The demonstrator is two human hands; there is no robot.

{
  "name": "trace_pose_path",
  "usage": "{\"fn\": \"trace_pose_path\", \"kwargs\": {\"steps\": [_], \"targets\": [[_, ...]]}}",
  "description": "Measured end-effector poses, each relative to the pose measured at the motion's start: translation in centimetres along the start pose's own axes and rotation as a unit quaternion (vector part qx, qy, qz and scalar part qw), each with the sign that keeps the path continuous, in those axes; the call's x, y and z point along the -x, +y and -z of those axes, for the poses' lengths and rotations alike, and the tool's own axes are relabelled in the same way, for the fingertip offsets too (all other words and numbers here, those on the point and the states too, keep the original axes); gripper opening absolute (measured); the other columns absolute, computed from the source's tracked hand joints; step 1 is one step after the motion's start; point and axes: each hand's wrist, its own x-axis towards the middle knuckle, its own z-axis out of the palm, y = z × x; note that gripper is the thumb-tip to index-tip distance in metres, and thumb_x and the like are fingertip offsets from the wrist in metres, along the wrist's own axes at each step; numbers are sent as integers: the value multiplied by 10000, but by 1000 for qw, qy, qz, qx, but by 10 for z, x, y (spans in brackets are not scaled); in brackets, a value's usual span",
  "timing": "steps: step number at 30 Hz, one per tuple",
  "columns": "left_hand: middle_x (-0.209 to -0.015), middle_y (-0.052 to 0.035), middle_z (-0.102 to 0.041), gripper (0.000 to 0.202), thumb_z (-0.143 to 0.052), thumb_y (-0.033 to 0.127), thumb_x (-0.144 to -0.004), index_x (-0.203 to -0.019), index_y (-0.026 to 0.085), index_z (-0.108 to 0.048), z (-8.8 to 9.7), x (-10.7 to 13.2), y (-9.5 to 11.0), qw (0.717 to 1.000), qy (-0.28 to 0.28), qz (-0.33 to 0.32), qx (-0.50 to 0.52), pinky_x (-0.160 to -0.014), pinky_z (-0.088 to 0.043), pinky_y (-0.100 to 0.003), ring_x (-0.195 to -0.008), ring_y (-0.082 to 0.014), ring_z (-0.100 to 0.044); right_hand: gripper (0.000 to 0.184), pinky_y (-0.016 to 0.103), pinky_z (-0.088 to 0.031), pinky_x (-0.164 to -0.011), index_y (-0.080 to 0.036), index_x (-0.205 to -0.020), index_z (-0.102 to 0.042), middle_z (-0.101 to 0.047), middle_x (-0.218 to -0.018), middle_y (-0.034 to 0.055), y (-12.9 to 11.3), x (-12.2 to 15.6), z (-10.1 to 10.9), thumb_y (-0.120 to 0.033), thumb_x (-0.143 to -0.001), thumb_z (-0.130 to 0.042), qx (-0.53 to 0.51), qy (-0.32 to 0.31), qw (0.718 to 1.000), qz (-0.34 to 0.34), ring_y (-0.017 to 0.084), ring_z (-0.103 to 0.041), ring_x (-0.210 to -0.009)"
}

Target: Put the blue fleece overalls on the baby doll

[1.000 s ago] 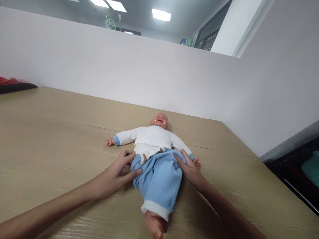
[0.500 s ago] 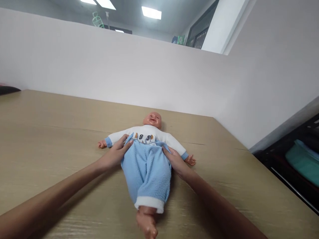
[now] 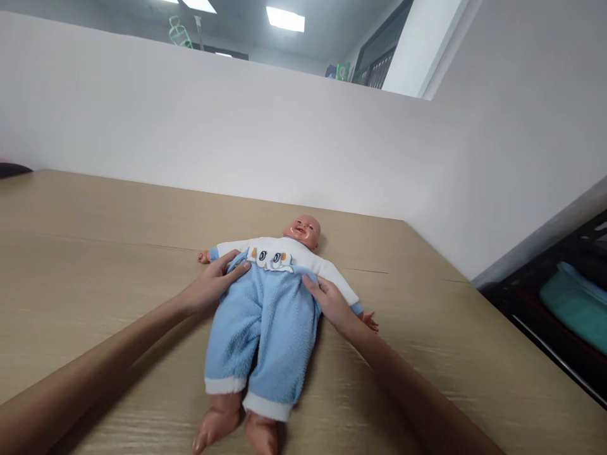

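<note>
A baby doll (image 3: 304, 231) lies on its back on the wooden table, head toward the wall and feet toward me. It wears a white top (image 3: 310, 259) with blue cuffs and fuzzy blue pants (image 3: 265, 316) with white hems. A cartoon face with two eyes decorates the front near the waist. My left hand (image 3: 220, 278) pinches the pants' waistband on the left side. On the right side, my right hand (image 3: 327, 297) grips the same waistband, thumb on top. Most fingertips of both hands are hidden by the cloth and the doll.
The wooden table (image 3: 118, 272) ends at a white wall (image 3: 213, 133) with an opening above it. Beyond the table's right edge sit a dark rack (image 3: 521, 309) and a folded teal item (image 3: 573, 303). A dark object (image 3: 14, 169) shows at the far left.
The doll has turned slightly, its head shifting right and its legs left. Both legs now show side by side, where they overlapped before. My hands still hold the waistband.
</note>
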Motion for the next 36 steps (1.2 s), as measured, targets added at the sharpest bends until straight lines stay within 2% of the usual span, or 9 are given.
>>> {"fn": "trace_pose_path", "kwargs": {"steps": [6,11,15,17,20,22,26,30,36], "targets": [[-1008,-17,-668,484,-776,722,-917,-1001,250,-715,10,21,-3,998,-27,-3,61,-964,-500,-324,-1055,-254,-602,391,387,-523,-803,-254,-936,-580,-637,-870,21,1,4,16,-645,-954,-582,86,111,988,58,251,-624,-825],[-989,-4,-633,514,-740,733,-943,-1114,252,-682,6,22,-13,995,-4,-4,97,-866,-525,-307,-947,-215,-610,156,476,-488,-1004,-236,-1062,-613,-706,-1126,108,-25,-20,5,-332,-939,-623,210,184,949,149,304,-642,-1042],[-978,-6,-648,454,-675,697,-996,-1104,257,-657,0,17,-20,995,30,-29,87,-833,-500,-292,-918,-207,-613,174,450,-478,-1079,-208,-1076,-655,-763,-1192,132,-75,-76,-35,-246,-1072,-485,392,23,892,224,285,-671,-1181],[-963,-12,-664,452,-615,704,-1019,-1089,258,-643,-2,16,-22,996,42,-43,70,-816,-496,-304,-887,-215,-616,138,381,-492,-1082,-208,-1142,-694,-786,-1239,101,-90,-111,-62,-258,-1063,-592,414,-64,879,228,244,-699,-1198],[-978,-23,-690,430,-562,671,-1060,-1094,255,-667,-2,17,-21,996,61,-58,14,-856,-486,-341,-908,-238,-624,450,375,-528,-1019,-196,-1299,-707,-799,-1291,143,-89,-156,-96,-241,-883,-874,458,-182,847,199,291,-731,-1196],[-992,-28,-705,387,-583,621,-1074,-1130,260,-709,2,21,-19,994,80,-60,-43,-885,-459,-366,-939,-260,-624,487,356,-542,-948,-196,-1278,-737,-823,-1238,148,-82,-175,-108,-237,-830,-923,473,-243,827,181,305,-758,-1137],[-1031,-48,-739,318,-622,548,-1074,-1160,274,-759,18,29,-15,980,121,-75,-136,-911,-408,-413,-984,-305,-620,267,330,-525,-934,-175,-1158,-781,-832,-1197,136,-78,-183,-101,-232,-900,-824,448,-316,814,192,291,-751,-1125],[-1065,-74,-748,286,-659,497,-1046,-1152,262,-783,28,32,-10,967,167,-110,-156,-993,-359,-447,-1056,-330,-578,320,324,-517,-977,-196,-1267,-740,-794,-1291,92,-86,-170,-77,-207,-954,-675,372,-347,832,221,254,-709,-1165],[-882,-16,-742,393,-636,621,-1048,-1112,239,-701,32,33,4,989,126,-76,-15,-720,-477,-326,-822,-239,-656,410,321,-527,-1006,-206,-1269,-737,-788,-1220,40,-81,-156,-62,-140,-904,-566,276,-358,868,204,222,-701,-1124]]}}
